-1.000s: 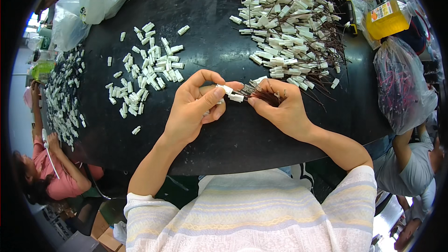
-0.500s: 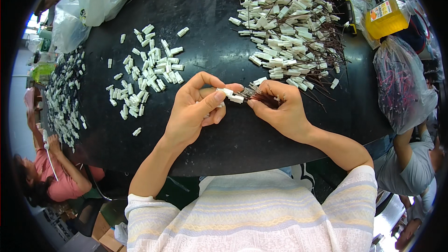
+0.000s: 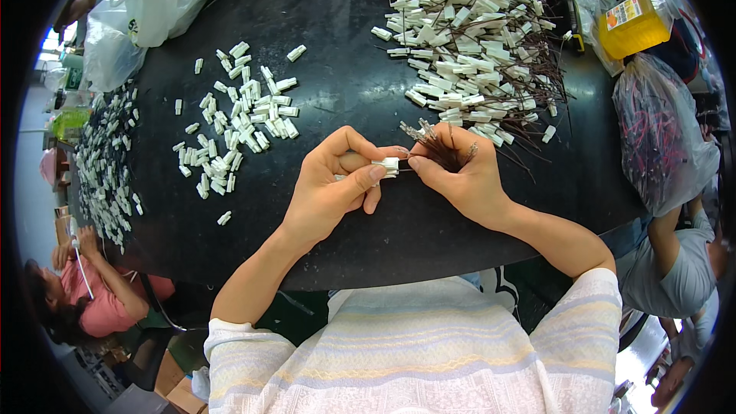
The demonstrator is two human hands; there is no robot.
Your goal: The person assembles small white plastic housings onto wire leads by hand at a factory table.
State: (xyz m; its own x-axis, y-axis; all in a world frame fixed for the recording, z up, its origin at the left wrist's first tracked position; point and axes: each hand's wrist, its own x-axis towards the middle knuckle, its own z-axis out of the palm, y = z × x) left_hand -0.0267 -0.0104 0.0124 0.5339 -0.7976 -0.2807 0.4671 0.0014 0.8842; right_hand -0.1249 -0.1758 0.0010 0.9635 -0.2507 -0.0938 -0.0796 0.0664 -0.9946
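My left hand (image 3: 331, 182) pinches a small white plastic connector housing (image 3: 389, 165) between thumb and fingers, above the black table. More white plastic shows partly hidden in its curled fingers. Close by on the right, my right hand (image 3: 469, 188) is closed round a bunch of thin dark brown wires (image 3: 442, 152). Bare metal terminals (image 3: 418, 132) fan out at the ends of these wires. Between the two hands a wire end reaches to the housing; how deep it sits inside cannot be made out.
Loose white housings (image 3: 249, 111) lie scattered at left. A large heap of wired housings (image 3: 460, 38) covers the back right. More housings (image 3: 107, 169) lie along the far left edge. Plastic bags (image 3: 165, 0), a yellow bottle (image 3: 635, 27) and a wire-filled bag (image 3: 659, 134) flank the table. People sit at both sides.
My left hand has shifted slightly right and down with the housing. In my right hand the bunch of wires has turned, its terminals now pointing more upward, away from the housing.
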